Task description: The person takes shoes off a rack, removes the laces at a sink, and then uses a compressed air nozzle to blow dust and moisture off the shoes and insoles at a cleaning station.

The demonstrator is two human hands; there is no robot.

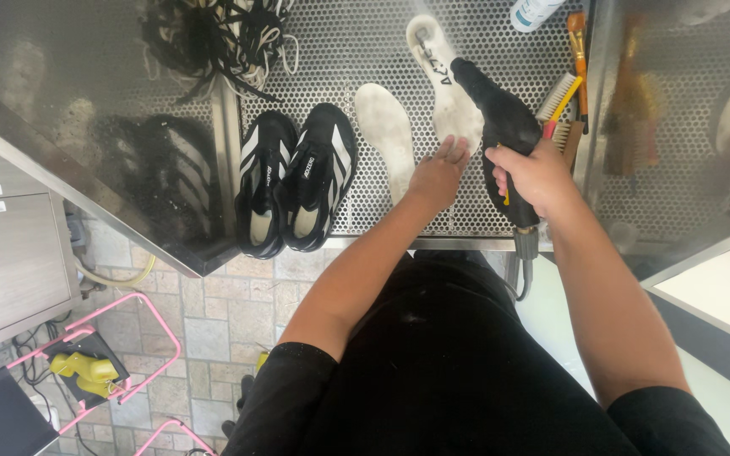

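Note:
My right hand (pixel 536 176) grips a black spray gun (pixel 500 127) whose nozzle points at a white insole (pixel 443 80) lying on the perforated metal work surface (pixel 356 42). My left hand (pixel 439 176) presses its fingertips on the near end of that insole. A second white insole (pixel 386 127) lies just to its left. Further left, a pair of black shoes with white stripes (pixel 295 179) stands side by side near the front edge, laces removed.
A tangle of black and white laces (pixel 213 38) lies at the back left. Brushes (pixel 569 84) and a white bottle (pixel 532 12) sit at the right. Shiny steel walls flank the surface. On the tiled floor stand a pink rack (pixel 133 346) and a yellow tool (pixel 82 367).

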